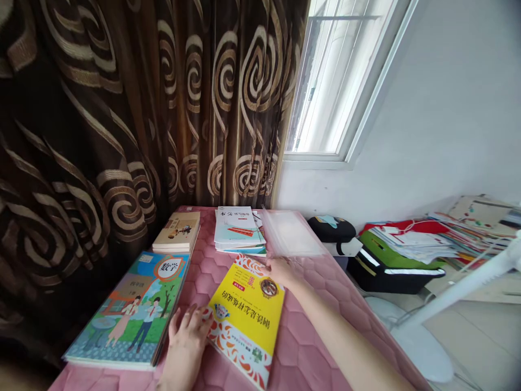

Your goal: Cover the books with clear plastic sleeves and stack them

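A yellow paperback (252, 304) with red-and-white patterned ends lies slanted on the pink quilted surface, its cover print upside down to me. My right hand (280, 273) is closed on its far right corner, some fingertips hidden by the hand. Beside the book's near left edge rests my left hand (189, 334), fingers apart and slightly bent, the nearest ones touching that edge. Left of this hand is a pile topped by a blue-green math textbook (138, 309). Behind it sit tan books (177, 231). A stack of white-covered booklets (239, 228) lies beyond the yellow book.
Clear plastic sleeves (291, 233) lie at the back right of the quilted surface (309, 331). A patterned dark curtain (195, 108) hangs behind. Off the right edge stand a white lamp (423, 347), a green-and-black bag (391, 260) and heaped papers (468, 233).
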{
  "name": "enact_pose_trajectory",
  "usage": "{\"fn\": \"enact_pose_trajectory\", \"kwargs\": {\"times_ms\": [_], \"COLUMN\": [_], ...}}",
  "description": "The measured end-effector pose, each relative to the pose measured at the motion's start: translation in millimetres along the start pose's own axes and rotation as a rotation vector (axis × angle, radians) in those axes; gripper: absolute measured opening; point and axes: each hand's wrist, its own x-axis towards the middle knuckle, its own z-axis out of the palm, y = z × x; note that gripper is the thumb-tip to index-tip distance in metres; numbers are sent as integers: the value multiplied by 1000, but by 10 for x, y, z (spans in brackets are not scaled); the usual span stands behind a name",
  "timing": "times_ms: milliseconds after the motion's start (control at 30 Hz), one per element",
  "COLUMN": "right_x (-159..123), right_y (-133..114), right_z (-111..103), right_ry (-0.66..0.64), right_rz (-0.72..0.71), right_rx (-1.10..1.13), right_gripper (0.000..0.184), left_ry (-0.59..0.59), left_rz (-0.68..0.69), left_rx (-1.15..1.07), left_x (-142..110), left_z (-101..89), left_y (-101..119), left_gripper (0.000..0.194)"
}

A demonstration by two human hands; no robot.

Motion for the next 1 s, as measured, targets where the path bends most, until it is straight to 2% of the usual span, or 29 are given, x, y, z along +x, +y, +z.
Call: {"fn": "enact_pose_trajectory", "kwargs": {"times_ms": [100,200,333,400,467,567,700,833,900,1000], "right_x": [-317,-553,-661,-684,-734,-887,-1115,-1156,-1104,-1013], "right_y": [187,340,488,542,585,635,658,598,564,548], "right_z": [51,147,285,330,352,365,408,462,481,515], "right_ry": [28,78,139,152,139,144,222,293,336,388], "right_rz": [28,48,30,38,73,131,202,265,289,317], "right_rx": [53,108,319,425,468,480,498,525,502,470], "right_gripper": [29,28,26,27,29,30,31,36,37,36], "left_ry": [81,175,113,136,161,172,179,144,116,82], "left_rz": [-222,-433,-633,-713,-760,-805,-871,-917,-897,-850], "left_rx": [-136,-490,-1067,-1203,-1227,-1189,-1354,-1417,-1424,-1423], "left_x": [-51,-224,-535,-607,-566,-262,471,1100,1235,1246], "left_z": [73,274,509,557,561,524,502,572,617,663], "left_y": [-113,-132,-24,66,146,196,143,66,34,-7], "left_gripper": [49,41,46,49,49,47,48,48,48,49]}}
